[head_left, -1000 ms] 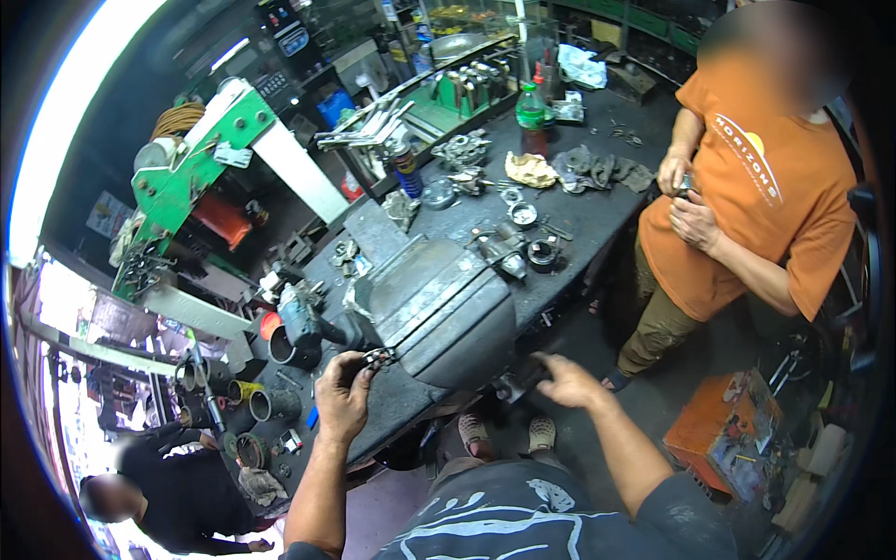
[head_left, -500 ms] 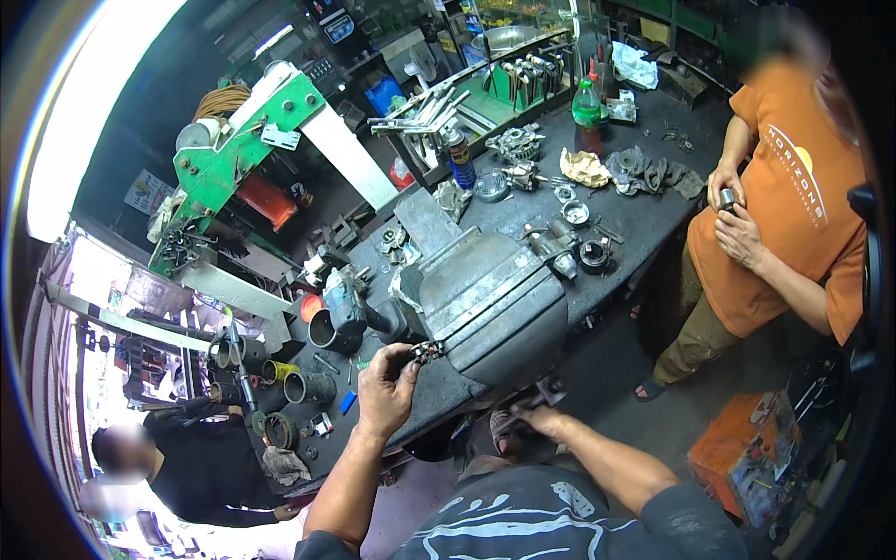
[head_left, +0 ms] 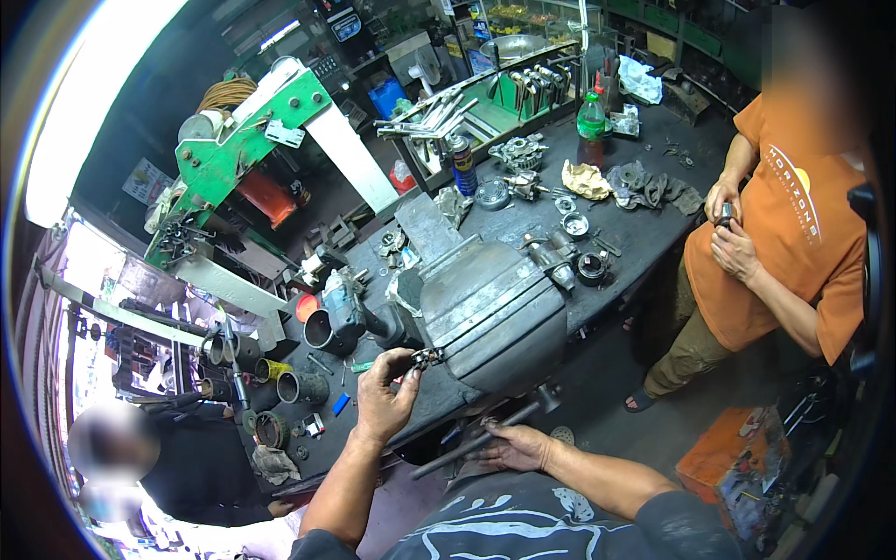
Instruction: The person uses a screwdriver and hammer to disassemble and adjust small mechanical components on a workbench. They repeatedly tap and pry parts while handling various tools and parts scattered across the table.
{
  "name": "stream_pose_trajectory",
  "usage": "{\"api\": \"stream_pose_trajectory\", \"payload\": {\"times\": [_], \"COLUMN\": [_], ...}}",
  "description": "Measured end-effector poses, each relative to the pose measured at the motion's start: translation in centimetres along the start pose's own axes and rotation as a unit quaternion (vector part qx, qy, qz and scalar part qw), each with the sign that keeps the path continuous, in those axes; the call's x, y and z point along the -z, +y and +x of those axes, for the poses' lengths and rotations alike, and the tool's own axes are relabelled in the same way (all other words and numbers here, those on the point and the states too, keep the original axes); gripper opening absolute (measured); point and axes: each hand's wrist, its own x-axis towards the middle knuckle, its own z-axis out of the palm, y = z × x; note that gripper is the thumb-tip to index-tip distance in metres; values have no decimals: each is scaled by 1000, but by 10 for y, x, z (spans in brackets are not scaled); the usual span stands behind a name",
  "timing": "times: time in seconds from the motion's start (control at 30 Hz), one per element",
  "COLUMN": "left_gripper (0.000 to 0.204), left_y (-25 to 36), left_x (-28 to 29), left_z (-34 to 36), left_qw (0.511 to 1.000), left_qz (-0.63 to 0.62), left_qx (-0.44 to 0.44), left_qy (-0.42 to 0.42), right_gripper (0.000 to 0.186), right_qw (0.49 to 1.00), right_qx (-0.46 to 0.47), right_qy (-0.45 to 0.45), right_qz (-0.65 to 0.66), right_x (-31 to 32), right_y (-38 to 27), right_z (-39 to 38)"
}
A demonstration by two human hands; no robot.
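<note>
My left hand (head_left: 387, 392) pinches a small, dark metal part (head_left: 427, 357) at the left end of a large grey metal block (head_left: 490, 313) with long grooves, on the dark workbench (head_left: 644, 187). My right hand (head_left: 509, 446) is closed on a long metal bar (head_left: 448, 455) below the bench edge. The bar slants up toward a thicker round metal piece (head_left: 549, 397) under the block; I cannot tell how they join.
Cylinders (head_left: 301, 386), a spray can (head_left: 463, 168), a bottle (head_left: 590, 131) and loose parts (head_left: 518, 149) lie about. A green steel frame (head_left: 224, 145) stands behind. A co-worker in orange (head_left: 775, 243) holds a small part at right; another in dark clothing (head_left: 201, 467) is at left. An orange box (head_left: 723, 453) sits low right.
My right hand has moved down and left from under the block's right end and now grips the bar, which has swung out toward me. My left hand still holds the small part.
</note>
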Motion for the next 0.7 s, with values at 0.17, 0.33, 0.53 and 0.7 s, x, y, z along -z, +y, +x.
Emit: {"api": "stream_pose_trajectory", "payload": {"times": [0.17, 0.33, 0.53, 0.7], "left_gripper": [30, 32, 34, 31], "left_y": [-17, -6, 4, 13], "left_x": [-1, 1, -5, -41], "left_z": [-3, 0, -2, -3], "left_qw": [1000, 1000, 999, 980], "left_qz": [-1, 8, -22, -129], "left_qx": [-11, -12, 6, 80], "left_qy": [12, 4, 33, 131], "right_gripper": [49, 47, 49, 57], "right_qw": [989, 997, 987, 948], "right_qx": [-10, -29, -19, -37], "right_qy": [-146, -65, -155, 36], "right_qz": [-5, -28, 28, -313], "right_x": [-5, 10, -8, 8], "right_y": [-4, -4, -3, -13], "right_z": [-10, -3, -9, -23]}}
